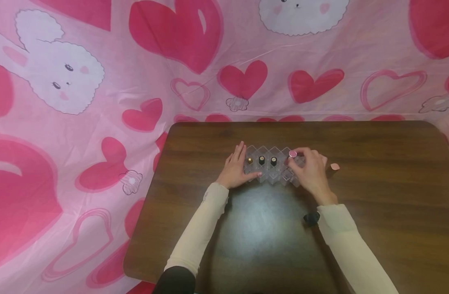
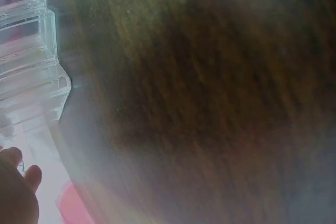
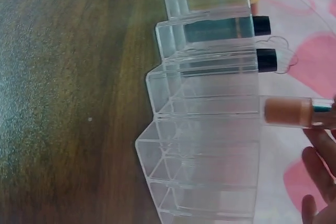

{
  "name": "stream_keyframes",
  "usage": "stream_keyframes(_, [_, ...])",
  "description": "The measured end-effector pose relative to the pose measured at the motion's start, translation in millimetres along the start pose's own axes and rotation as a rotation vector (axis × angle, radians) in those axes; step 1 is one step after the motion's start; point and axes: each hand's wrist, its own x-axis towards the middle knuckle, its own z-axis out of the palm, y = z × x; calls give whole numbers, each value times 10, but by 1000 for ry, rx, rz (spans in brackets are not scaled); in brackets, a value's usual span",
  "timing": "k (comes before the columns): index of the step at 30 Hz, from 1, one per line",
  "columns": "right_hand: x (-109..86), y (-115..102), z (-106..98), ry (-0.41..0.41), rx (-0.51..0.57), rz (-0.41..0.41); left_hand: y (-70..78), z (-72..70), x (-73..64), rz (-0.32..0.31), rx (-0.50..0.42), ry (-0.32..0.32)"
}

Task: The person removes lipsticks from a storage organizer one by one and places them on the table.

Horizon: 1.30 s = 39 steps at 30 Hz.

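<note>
A clear plastic lipstick organizer (image 1: 273, 176) with diamond-shaped slots stands on the table. One gold-topped tube (image 1: 250, 161) and two black-capped tubes (image 1: 262, 160) sit in its left slots. My right hand (image 1: 312, 171) pinches a lip gloss tube (image 3: 287, 112) with a pink top, holding it just over the back row. The right wrist view shows the tube's brownish-pink end at the slot openings, outside them. With straight fingers, my left hand (image 1: 235, 168) rests against the organizer's left end, its thumb along the front. Only part of that hand shows in the left wrist view.
Right of the organizer, partly behind my right hand, a tube with a pale pink top (image 1: 334, 167) stands on the brown wooden table (image 1: 261, 237). A pink cloth (image 1: 195, 94) with hearts hangs behind and to the left. A black device (image 1: 311, 219) sits at my right wrist.
</note>
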Motion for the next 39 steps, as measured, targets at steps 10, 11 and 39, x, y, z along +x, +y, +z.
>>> stream_keyframes(10, [-22,-39,-86,124,43,-66,17,-12,1,-5,-3,-8])
stream_keyframes(11, [-27,-33,-88,124,39,-58,16,-9,0,-3,2,-9])
stream_keyframes(39, [-39,153,-84,-62,-32,32,19,-6,-9,-5,-18,-1])
